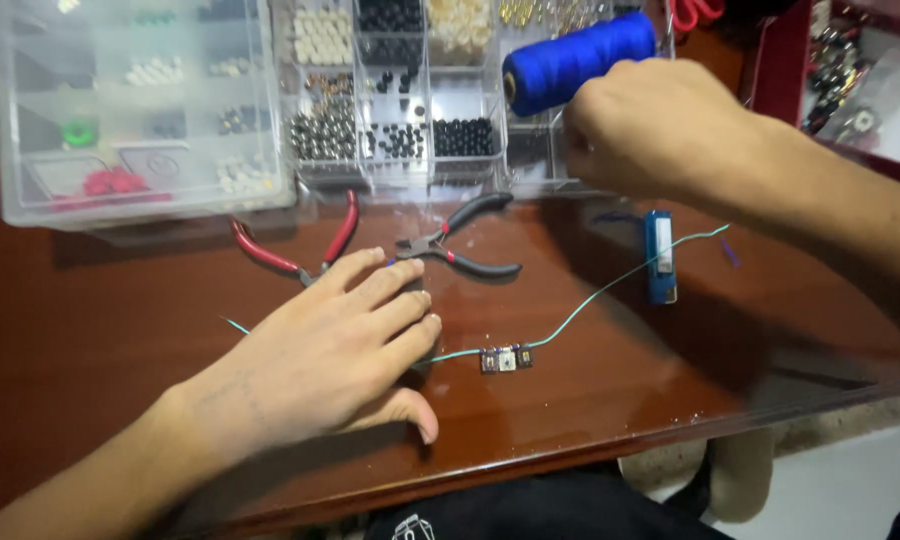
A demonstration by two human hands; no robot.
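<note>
While your left hand [345, 350] lies flat and open on the table [120, 320], its fingers pin the thin green cord [580, 310] just beside a few small square beads [506, 359] threaded on it. Your right hand [650, 125] is raised over the bead organizer [440, 100], closed around a blue spool of thread [570, 60]. Two pairs of pliers [460, 245] and a blue lighter [660, 257] lie nearby.

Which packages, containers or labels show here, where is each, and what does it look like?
Left bead box: far left of table, clear plastic, compartments with white, green and red beads.
Middle bead box: beside it, clear, holding black, white and metallic beads.
Clear bag: top right, in a red tray, small dark parts inside.
No readable labels, signs or screens.
</note>
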